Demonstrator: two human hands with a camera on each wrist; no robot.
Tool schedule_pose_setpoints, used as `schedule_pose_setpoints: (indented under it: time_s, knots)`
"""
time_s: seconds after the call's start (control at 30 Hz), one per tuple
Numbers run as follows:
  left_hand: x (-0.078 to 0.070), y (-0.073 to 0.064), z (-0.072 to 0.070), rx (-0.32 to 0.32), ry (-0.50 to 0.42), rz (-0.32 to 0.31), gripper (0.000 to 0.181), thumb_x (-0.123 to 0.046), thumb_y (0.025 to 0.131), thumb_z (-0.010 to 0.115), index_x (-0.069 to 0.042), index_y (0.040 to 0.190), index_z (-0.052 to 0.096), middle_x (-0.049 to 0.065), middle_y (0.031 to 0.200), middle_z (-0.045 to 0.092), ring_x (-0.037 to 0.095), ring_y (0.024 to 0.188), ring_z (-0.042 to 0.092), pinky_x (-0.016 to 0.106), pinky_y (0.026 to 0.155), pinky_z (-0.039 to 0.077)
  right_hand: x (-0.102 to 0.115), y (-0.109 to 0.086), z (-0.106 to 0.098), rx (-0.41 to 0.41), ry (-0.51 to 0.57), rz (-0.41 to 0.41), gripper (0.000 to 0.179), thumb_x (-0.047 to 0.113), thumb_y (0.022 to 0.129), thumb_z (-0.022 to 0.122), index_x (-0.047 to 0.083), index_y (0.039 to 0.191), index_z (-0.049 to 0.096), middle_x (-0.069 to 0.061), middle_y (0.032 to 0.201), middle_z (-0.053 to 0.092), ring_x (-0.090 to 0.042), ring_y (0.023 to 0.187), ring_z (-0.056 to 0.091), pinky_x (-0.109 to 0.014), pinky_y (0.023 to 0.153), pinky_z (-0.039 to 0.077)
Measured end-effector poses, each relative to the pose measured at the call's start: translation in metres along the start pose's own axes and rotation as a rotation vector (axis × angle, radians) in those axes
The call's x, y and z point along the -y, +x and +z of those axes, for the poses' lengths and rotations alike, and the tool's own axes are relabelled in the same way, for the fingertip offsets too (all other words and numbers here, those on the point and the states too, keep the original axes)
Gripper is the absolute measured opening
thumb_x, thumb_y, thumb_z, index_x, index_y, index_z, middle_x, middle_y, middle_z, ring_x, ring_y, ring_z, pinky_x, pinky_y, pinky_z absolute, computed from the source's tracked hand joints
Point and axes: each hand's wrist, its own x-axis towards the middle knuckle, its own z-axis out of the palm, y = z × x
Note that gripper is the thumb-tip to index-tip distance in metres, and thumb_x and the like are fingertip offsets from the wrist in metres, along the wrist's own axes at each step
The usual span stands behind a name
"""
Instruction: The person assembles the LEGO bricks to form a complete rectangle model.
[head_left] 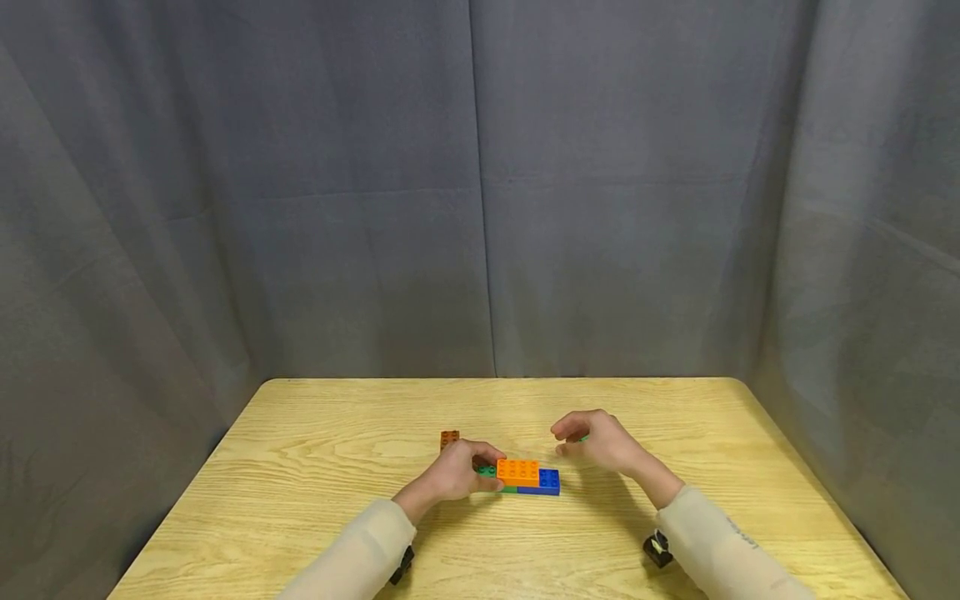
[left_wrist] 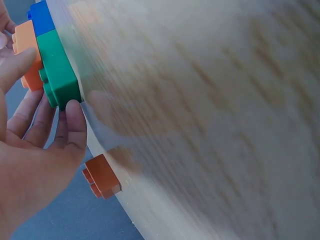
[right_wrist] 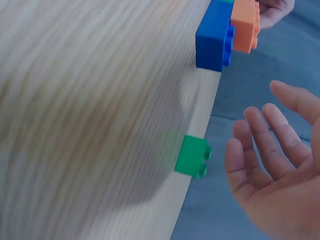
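An orange brick [head_left: 517, 473] sits on top of a blue brick [head_left: 550, 481] and a green brick [left_wrist: 60, 70] that lie end to end on the table. My left hand [head_left: 453, 471] holds this stack at its left end, the thumb against the orange brick in the left wrist view. The fingers curve around the far side, close to the green brick. Right of the stack, my right hand [head_left: 603, 443] is held over the table with loosely bent fingers and nothing in them. Below it stands a small green brick [right_wrist: 191, 156], mostly hidden in the head view.
A brown brick [head_left: 449, 437] lies just behind my left hand, partly covered by it in the head view. The wooden table [head_left: 337, 433] ends at the back against grey curtains [head_left: 375, 250], which also hang at both sides.
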Motion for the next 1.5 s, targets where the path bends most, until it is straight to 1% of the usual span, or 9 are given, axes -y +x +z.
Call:
schedule_pose_setpoints:
  time_s: [0.13,0.33,0.47,0.57,0.77,0.87,1.13,1.4,1.5]
  knots:
    - [0.000,0.001,0.002,-0.002,-0.015,-0.016,0.038,-0.022,0.086,0.080,-0.011,0.120,0.071,0.003,0.109,0.070,0.018,0.098,0.064,0.032,0.085,0.055,-0.006,0.001,-0.003,-0.029,-0.006,0.011,0.025,0.014,0.088,0.076,0.007,0.112,0.073,-0.009,0.104,0.073,-0.016,0.090,0.065,-0.036,0.082,0.055]
    - [0.002,0.003,0.005,-0.004,-0.023,-0.035,0.036,-0.021,0.086,0.080,-0.012,0.119,0.071,0.001,0.108,0.069,0.015,0.095,0.063,0.031,0.083,0.055,-0.014,0.000,-0.011,-0.041,0.008,0.046,0.027,0.016,0.089,0.076,0.007,0.114,0.072,-0.008,0.105,0.073,-0.016,0.091,0.065,-0.033,0.080,0.055]
    - [0.002,0.004,0.005,-0.006,-0.031,-0.033,0.035,-0.020,0.086,0.080,-0.011,0.118,0.071,0.001,0.107,0.069,0.014,0.093,0.063,0.029,0.081,0.054,-0.019,0.000,-0.016,-0.052,0.022,0.073,0.028,0.017,0.090,0.075,0.007,0.116,0.072,-0.007,0.105,0.073,-0.016,0.091,0.064,-0.031,0.078,0.054]
    - [0.002,0.003,0.005,-0.006,-0.025,-0.026,0.035,-0.021,0.085,0.081,-0.011,0.118,0.071,0.002,0.107,0.069,0.014,0.093,0.063,0.028,0.081,0.054,-0.024,0.001,-0.018,-0.068,0.009,0.081,0.027,0.017,0.090,0.074,0.006,0.115,0.072,-0.007,0.106,0.073,-0.016,0.090,0.064,-0.032,0.078,0.053]
    - [0.001,0.002,0.003,-0.006,-0.017,-0.019,0.037,-0.022,0.085,0.081,-0.010,0.119,0.071,0.003,0.108,0.069,0.016,0.094,0.063,0.029,0.081,0.054,-0.035,0.005,-0.018,-0.096,-0.010,0.101,0.026,0.013,0.089,0.075,0.005,0.114,0.072,-0.009,0.107,0.073,-0.017,0.091,0.065,-0.034,0.078,0.053]
    - [0.001,0.002,0.004,-0.004,-0.019,-0.030,0.037,-0.022,0.085,0.081,-0.011,0.119,0.071,0.002,0.108,0.069,0.016,0.095,0.063,0.028,0.081,0.053,-0.039,0.006,-0.017,-0.101,-0.006,0.116,0.027,0.012,0.088,0.075,0.004,0.114,0.072,-0.011,0.109,0.073,-0.019,0.091,0.066,-0.034,0.077,0.054]
    - [0.003,0.002,0.006,-0.006,-0.009,-0.016,0.035,-0.020,0.086,0.080,-0.010,0.118,0.071,0.003,0.108,0.070,0.017,0.097,0.064,0.030,0.083,0.054,-0.045,0.008,-0.013,-0.076,0.027,0.156,0.030,0.007,0.088,0.074,0.005,0.118,0.071,-0.016,0.117,0.071,-0.022,0.095,0.069,-0.036,0.076,0.056]
    - [0.002,0.001,0.005,-0.006,-0.011,-0.026,0.035,-0.022,0.086,0.080,-0.012,0.118,0.071,0.001,0.108,0.069,0.017,0.097,0.063,0.031,0.083,0.053,-0.047,0.010,-0.011,-0.034,0.018,0.164,0.034,0.004,0.084,0.076,0.005,0.118,0.071,-0.015,0.115,0.070,-0.027,0.100,0.068,-0.038,0.080,0.057]
    - [0.002,0.001,0.004,-0.005,-0.004,-0.026,0.036,-0.023,0.086,0.080,-0.012,0.119,0.071,0.001,0.109,0.069,0.017,0.098,0.063,0.032,0.084,0.053,-0.047,0.010,-0.010,-0.025,0.024,0.176,0.035,0.004,0.083,0.078,0.005,0.117,0.071,-0.014,0.114,0.069,-0.025,0.098,0.067,-0.037,0.079,0.057]
